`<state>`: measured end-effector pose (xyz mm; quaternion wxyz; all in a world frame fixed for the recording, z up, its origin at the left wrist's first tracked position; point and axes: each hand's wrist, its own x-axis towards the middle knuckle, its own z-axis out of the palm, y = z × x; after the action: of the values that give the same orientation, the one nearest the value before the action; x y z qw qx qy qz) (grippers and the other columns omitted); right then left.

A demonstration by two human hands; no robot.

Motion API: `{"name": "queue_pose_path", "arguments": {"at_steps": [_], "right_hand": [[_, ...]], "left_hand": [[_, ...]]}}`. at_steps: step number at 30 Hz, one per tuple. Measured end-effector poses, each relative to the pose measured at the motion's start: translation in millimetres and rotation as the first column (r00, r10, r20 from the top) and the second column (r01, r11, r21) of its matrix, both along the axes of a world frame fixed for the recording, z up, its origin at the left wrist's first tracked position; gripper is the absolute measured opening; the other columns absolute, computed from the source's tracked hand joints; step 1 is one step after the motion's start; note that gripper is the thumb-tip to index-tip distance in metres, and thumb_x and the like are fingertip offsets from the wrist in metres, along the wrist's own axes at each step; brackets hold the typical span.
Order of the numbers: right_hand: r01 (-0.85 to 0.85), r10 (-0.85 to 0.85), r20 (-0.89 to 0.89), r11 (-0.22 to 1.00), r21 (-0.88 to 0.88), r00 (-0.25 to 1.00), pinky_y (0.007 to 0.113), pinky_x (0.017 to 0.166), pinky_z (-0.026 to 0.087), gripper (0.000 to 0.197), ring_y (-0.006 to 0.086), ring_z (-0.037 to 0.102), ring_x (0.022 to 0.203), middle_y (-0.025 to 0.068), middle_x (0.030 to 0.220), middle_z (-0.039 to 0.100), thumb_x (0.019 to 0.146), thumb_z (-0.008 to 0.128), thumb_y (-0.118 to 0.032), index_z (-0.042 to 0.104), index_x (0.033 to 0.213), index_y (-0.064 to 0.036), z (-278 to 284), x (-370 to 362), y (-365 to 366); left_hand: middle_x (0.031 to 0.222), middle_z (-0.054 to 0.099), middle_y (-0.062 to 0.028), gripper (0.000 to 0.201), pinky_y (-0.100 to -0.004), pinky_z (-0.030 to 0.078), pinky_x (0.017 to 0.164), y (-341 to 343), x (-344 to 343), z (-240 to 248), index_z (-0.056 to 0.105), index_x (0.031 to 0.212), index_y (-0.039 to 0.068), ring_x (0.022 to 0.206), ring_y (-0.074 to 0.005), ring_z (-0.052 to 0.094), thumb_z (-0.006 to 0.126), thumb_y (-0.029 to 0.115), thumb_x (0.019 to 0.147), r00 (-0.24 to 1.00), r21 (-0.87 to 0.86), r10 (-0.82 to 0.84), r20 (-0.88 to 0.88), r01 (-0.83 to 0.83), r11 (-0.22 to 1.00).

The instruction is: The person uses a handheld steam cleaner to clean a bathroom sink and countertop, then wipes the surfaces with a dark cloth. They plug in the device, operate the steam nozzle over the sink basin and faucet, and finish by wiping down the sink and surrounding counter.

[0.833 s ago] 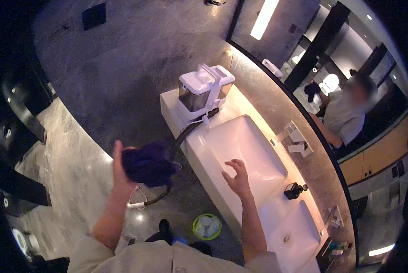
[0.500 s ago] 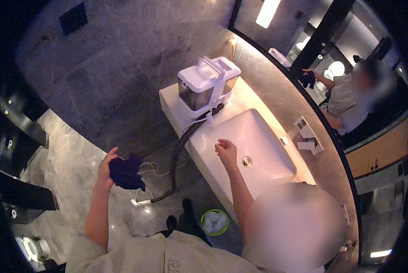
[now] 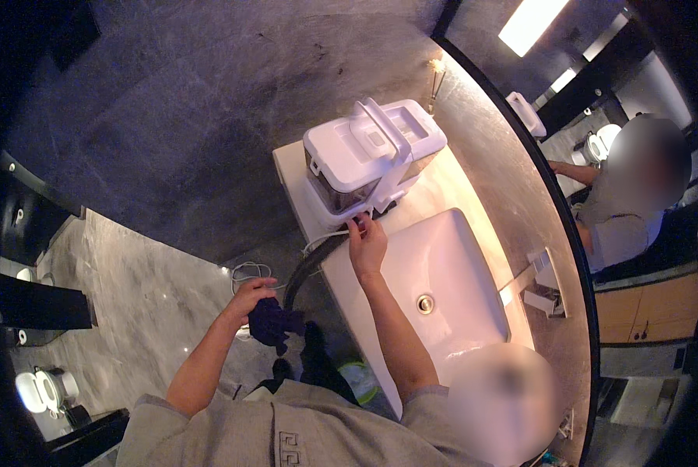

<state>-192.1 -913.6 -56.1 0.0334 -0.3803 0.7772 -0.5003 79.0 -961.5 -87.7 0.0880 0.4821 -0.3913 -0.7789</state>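
My left hand (image 3: pixel 251 300) is closed on a dark purple cloth (image 3: pixel 275 325), which hangs low beside the counter, above the floor. My right hand (image 3: pixel 368 247) reaches over the near edge of the washbasin (image 3: pixel 459 265) to the foot of a white machine (image 3: pixel 356 152) with a carry handle and see-through tanks. Its fingers are pinched together where a white cord (image 3: pixel 329 237) and a dark ribbed hose (image 3: pixel 310 268) meet the machine. What lies between those fingertips is hidden.
The machine stands on a pale counter (image 3: pixel 293 167) against a grey stone wall. Reed sticks (image 3: pixel 436 84) stand behind it. The basin has a round drain (image 3: pixel 424 303). A green-rimmed bin (image 3: pixel 356 377) sits below on the floor, and a mirror lines the right side.
My right hand has moved from above the basin to the machine's foot and closed there. My left hand has carried the cloth rightward, closer to the hose.
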Motion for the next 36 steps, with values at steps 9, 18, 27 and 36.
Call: {"name": "queue_pose_path", "arguments": {"at_steps": [9, 18, 27, 36], "right_hand": [[-0.240, 0.400, 0.707, 0.916, -0.320, 0.583, 0.027, 0.044, 0.040, 0.024, 0.0152, 0.048, 0.044, 0.0088, 0.052, 0.051, 0.068, 0.061, -0.009, 0.048, 0.050, 0.0009, 101.1, -9.0, 149.4], [-0.200, 0.098, 0.192, 0.742, 0.639, 0.977, 0.028, 0.057, 0.048, 0.051, 0.0188, 0.057, 0.075, 0.0119, 0.104, 0.051, 0.061, 0.076, -0.008, 0.053, 0.106, -0.0037, 47.0, 32.0, 253.5], [-0.705, 0.113, 0.778, 0.518, 0.485, 0.618, 0.030, 0.068, 0.050, 0.056, 0.0177, 0.059, 0.082, 0.0119, 0.105, 0.056, 0.073, 0.069, -0.015, 0.043, 0.120, -0.0003, -51.0, 110.2, 131.0], [-0.744, 0.387, 0.637, 0.298, 0.597, 0.666, 0.035, 0.087, 0.041, 0.062, 0.0226, 0.051, 0.102, 0.0130, 0.113, 0.052, 0.064, 0.072, -0.018, 0.046, 0.118, -0.0016, -227.0, 144.5, 56.8]], "left_hand": [[0.094, 0.057, -0.0081, 0.047, -0.0279, 0.046, 0.071, -14.0, 19.8, -33.0, 0.053, 0.113, 0.008, 0.082, -0.0154, 0.055, 0.067, 0.011, 0.069, 0.990, -0.039, -0.127, 0.057, 0.129, 0.991], [0.133, 0.029, -0.0248, 0.117, -0.0377, 0.028, 0.101, -41.3, -34.2, -109.6, 0.006, 0.138, 0.012, 0.122, -0.0338, 0.032, 0.080, 0.031, 0.050, 0.736, -0.621, -0.551, 0.395, 0.655, 0.430], [0.123, 0.044, -0.0167, 0.098, -0.0380, 0.034, 0.095, -56.3, -61.4, -161.6, 0.036, 0.128, 0.011, 0.116, -0.0311, 0.041, 0.081, 0.032, 0.044, 0.767, -0.640, -0.617, 0.175, 0.565, 0.520], [0.095, 0.061, -0.0147, 0.054, -0.0418, 0.044, 0.079, -32.3, 2.3, -61.9, 0.061, 0.097, 0.011, 0.090, -0.0331, 0.056, 0.071, 0.039, 0.053, 0.784, -0.550, -0.490, 0.382, 0.619, 0.561]]}}
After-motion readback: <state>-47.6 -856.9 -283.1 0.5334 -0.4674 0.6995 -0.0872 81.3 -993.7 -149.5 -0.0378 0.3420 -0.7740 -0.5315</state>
